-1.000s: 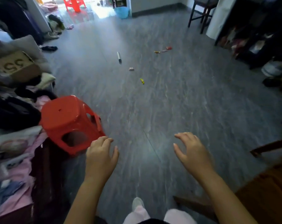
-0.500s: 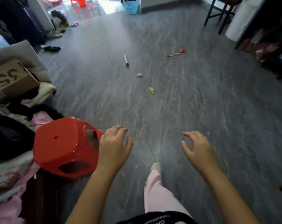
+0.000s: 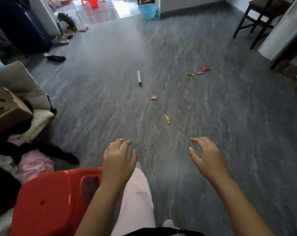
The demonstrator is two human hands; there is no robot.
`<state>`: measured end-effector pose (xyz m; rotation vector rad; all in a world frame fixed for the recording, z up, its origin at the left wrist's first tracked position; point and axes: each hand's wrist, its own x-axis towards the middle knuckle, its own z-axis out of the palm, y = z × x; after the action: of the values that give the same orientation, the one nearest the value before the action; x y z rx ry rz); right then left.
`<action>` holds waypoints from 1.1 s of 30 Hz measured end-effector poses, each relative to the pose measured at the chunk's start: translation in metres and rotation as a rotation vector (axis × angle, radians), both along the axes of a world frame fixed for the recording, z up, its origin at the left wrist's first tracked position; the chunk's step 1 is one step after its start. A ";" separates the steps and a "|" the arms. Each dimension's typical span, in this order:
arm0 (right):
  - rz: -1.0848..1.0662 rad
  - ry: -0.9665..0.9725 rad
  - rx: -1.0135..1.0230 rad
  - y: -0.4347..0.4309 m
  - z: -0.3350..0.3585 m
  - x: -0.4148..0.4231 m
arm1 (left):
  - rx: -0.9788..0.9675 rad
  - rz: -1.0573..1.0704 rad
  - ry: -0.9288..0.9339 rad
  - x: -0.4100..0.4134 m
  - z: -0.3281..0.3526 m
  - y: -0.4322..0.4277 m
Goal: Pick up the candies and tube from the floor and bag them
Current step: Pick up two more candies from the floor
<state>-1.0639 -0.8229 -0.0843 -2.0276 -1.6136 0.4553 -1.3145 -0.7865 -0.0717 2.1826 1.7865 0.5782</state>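
On the floor ahead: grey tube lying flat; pink candy and yellow candy nearer the person; three more candies grouped further right.
Left hand: fingers loosely curled, holding nothing, near the red stool.
Right hand: fingers apart, relaxed, empty.
Bag: none in view.
Progress: judged at the very start; every item left to pick up and bag.

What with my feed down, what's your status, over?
Left hand, right hand open, empty. Tube, candies on floor ahead, untouched. Stool at left, off the path.
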 end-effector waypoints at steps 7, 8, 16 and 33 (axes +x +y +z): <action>-0.058 0.009 -0.060 0.178 -0.013 -0.012 | -0.018 -0.046 -0.011 -0.007 -0.013 0.200; -0.070 0.012 -0.062 0.204 -0.012 -0.015 | -0.019 -0.061 -0.008 -0.008 -0.014 0.227; -0.174 0.031 -0.095 0.350 -0.040 0.010 | -0.057 -0.105 0.029 0.018 -0.029 0.407; -0.395 0.154 -0.221 0.529 -0.248 0.106 | -0.153 -0.323 0.153 0.144 -0.198 0.642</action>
<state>-0.9574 -0.2941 -0.3326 -2.3392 -1.0756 0.6428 -1.1705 -0.1445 -0.2698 2.3892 1.4435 0.1997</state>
